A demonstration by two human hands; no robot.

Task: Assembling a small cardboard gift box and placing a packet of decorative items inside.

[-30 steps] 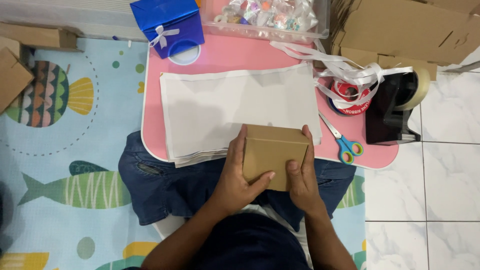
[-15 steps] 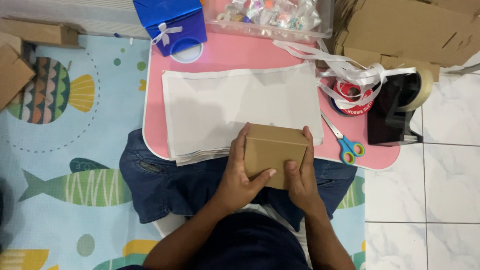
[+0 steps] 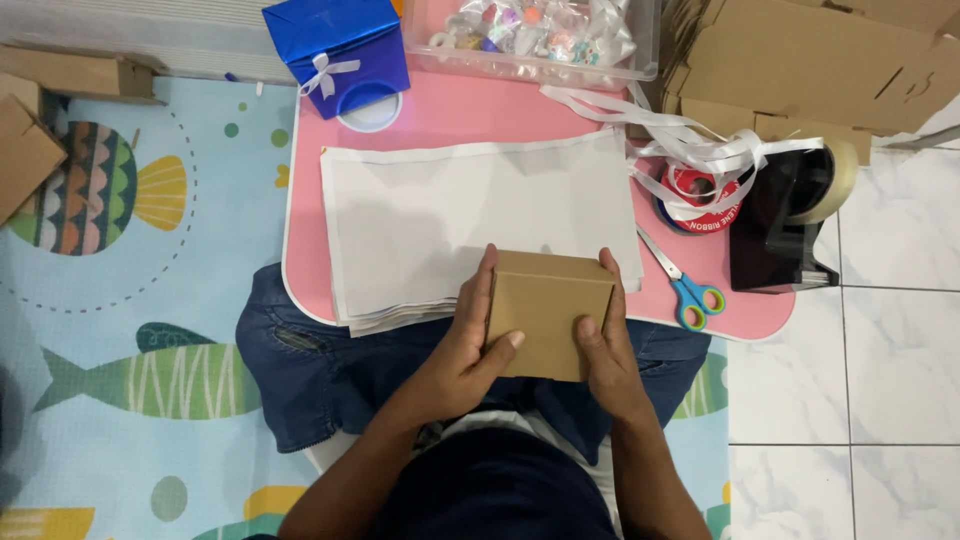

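1. Here, a person sits on a play mat (image 3: 120,300) with fish pictures on it, legs tucked under a small pink tabletop (image 3: 470,105).
2. Both hands are clamped on a brown box (image 3: 548,312). The box is closed and sits just at the near edge of the tabletop, over the person's lap.
3. The left hand (image 3: 468,345) grips the left side of the box. Its thumb lies across the box's near face.
4. The right hand (image 3: 605,345) grips the right side, with its fingers pointing up along that side. The hands are apart, with the box between them.
5. The far edge of the box covers a bit of a stack of white paper (image 3: 470,225). The paper is spread flat over the middle of the tabletop.
6. A shiny blue gift box (image 3: 340,50) with a white bow stands at the far left of the tabletop. It is well apart from the brown box.
7. A clear tub (image 3: 540,35) of small, bright things sits at the far edge.
8. White ribbon (image 3: 690,150) runs loose from the tub to a red and white spool (image 3: 700,195) on the right.
9. Scissors (image 3: 685,285) with blue handles lie just right of the paper, near the right hand.
10. A black tape holder (image 3: 785,225) stands at the right end of the tabletop.
11. Flat cardboard (image 3: 820,60) is piled behind it, and more brown cardboard (image 3: 25,150) lies on the mat at the far left.
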